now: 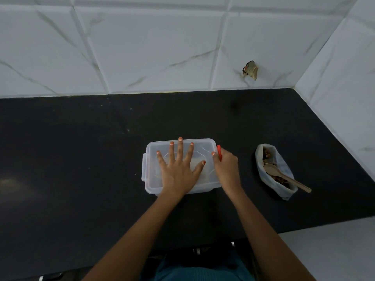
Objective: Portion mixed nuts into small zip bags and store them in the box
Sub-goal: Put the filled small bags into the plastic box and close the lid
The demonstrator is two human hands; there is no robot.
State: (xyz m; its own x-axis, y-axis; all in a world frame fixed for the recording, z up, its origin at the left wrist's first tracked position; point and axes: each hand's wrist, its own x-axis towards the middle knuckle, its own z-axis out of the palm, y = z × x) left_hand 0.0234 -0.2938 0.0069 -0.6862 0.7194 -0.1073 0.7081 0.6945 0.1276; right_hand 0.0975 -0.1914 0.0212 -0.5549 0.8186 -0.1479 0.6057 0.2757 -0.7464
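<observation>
A clear plastic box [154, 179] with its lid on stands in the middle of the black counter [81, 159]. My left hand [179, 169] lies flat on the lid with fingers spread and straight. My right hand [226, 167] is at the box's right end, its fingers curled round the red clip [219, 152] there. A clear clip shows on the box's left end. Pale contents show faintly through the lid. To the right lies an open plastic bag of mixed nuts [276, 171] with a wooden spoon [288, 177] resting in it.
White marble-look tiled walls [162, 47] close off the back and the right side of the counter. A brown torn scrap [250, 71] sticks to the back wall. The counter's front edge runs just below my forearms.
</observation>
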